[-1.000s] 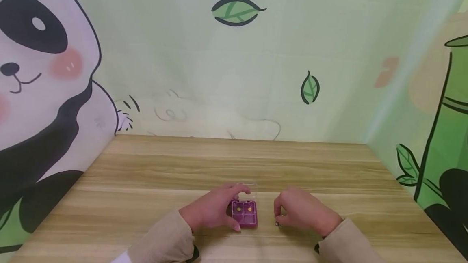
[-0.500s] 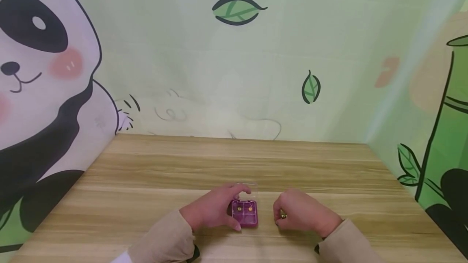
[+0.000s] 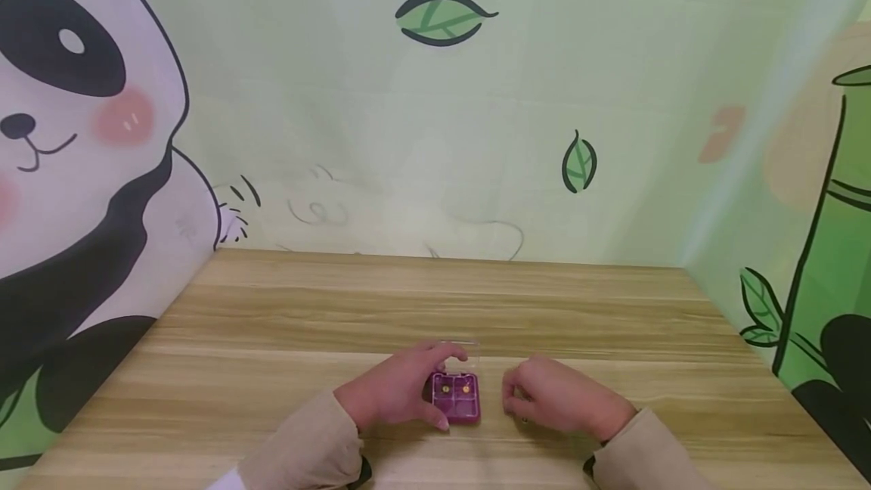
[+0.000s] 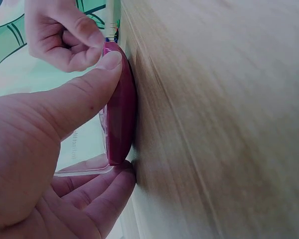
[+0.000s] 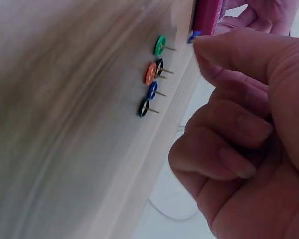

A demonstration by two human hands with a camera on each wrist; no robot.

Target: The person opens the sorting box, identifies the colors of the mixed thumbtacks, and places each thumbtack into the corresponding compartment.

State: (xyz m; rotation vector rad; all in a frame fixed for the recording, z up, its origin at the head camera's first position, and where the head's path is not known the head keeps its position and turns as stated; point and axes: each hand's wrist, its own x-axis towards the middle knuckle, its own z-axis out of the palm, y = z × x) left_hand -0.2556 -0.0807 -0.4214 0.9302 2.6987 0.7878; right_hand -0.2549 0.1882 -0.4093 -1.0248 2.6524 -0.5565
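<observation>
My left hand point(image 3: 401, 388) grips a small purple box point(image 3: 465, 408) from its left side, thumb at the near edge and fingers at the hinge end. Its clear lid point(image 3: 471, 354) stands open at the back. Two of the box's four-way divided compartments, the back ones, each hold a small gold-coloured piece point(image 3: 466, 389). To the right of the box, my right hand point(image 3: 561, 395) pinches a blue thumbtack point(image 5: 195, 36) between thumb and forefinger, its other fingers curled. In the right wrist view the tack overlaps the box's edge.
Several thumbtacks lie on the wooden table point(image 3: 327, 301) with their points up, near my right hand: a green one point(image 5: 161, 45), an orange one point(image 5: 150, 73), a blue one point(image 5: 153, 90) and black ones point(image 5: 144, 107). A printed cloth wall point(image 3: 340, 97) rises behind the table.
My right hand has shifted slightly left toward the box, its fingers turning; a small tack glimpsed within its fingers half a second ago is hidden now in the head view. My left hand stays still.
</observation>
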